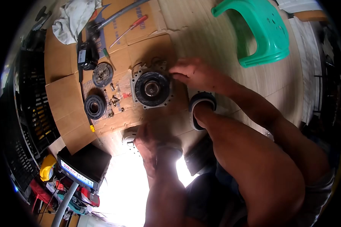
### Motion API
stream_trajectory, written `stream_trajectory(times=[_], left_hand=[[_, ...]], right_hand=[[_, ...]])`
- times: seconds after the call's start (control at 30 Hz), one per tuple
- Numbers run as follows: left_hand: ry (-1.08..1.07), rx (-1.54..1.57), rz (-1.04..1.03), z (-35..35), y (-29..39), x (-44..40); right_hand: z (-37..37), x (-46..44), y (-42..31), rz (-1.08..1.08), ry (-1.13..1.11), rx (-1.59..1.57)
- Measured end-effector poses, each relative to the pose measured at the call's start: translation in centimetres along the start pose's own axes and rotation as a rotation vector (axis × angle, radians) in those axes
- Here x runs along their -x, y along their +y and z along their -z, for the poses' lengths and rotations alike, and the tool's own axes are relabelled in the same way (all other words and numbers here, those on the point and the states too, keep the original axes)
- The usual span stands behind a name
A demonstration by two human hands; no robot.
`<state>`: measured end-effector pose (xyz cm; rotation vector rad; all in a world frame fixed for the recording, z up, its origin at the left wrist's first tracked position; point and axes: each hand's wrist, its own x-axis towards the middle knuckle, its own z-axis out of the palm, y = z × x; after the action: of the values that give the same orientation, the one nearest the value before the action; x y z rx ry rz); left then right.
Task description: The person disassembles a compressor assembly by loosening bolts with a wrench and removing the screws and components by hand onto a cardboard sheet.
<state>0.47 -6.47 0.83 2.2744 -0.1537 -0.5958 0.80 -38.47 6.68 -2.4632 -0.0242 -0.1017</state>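
A square metal housing [135,101] with bolt holes round its edge lies on the cardboard in front of me. A black ring [143,94] with a round metal hub [152,89] fills its middle. My right hand [191,72] is at the housing's upper right corner, its thumb and fingers bent together. Whatever lies between those fingertips is hidden. My left hand [144,140] is below the housing, beside my left shoe, in dim light; its fingers are hard to make out. Left of the housing lie a grooved black pulley [95,107], a round metal plate [102,75] and several small bolts [114,100].
On the cardboard [64,100] are a red-handled screwdriver [138,22], a green-handled screwdriver [106,53], a black battery-like block [88,56] and a white cloth [74,22]. A green plastic stool [267,34] stands at upper right. Black crates [38,102] line the left.
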Motion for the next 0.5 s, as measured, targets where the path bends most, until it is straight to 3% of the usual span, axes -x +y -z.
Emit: stream_trajectory(times=[0.3,0.5], left_hand=[[0.032,-0.017,-0.054,-0.3,-1.0,-0.1],[0.024,-0.023,-0.058,-0.1,-1.0,-0.1]], right_hand=[[-1.5,-0.2,-0.4,-0.043,0.029,0.010],[-2.1,-0.2,-1.2,-0.068,0.162,0.073]])
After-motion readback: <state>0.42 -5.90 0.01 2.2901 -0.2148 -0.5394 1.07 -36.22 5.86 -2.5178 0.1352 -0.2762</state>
